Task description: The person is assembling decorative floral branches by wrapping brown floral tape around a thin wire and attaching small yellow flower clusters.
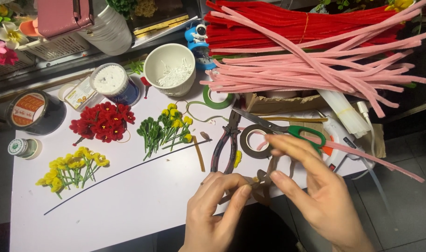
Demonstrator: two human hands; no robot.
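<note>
Mid-wrap on a small brown stem (258, 182) at table's (129, 210) near edge — left hand (215, 212) pinching it btwn thumb & fingers, right hand (311, 186) fingers spread, pulling brown tape (272, 164) — next prob. needs steady tension, slow twist.

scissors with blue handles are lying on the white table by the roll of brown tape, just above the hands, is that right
Not quite: the scissors have green handles, not blue, as the head view shows. The rest holds: they lie on the white table by the roll of brown tape, just above the left hand and right hand.
</note>
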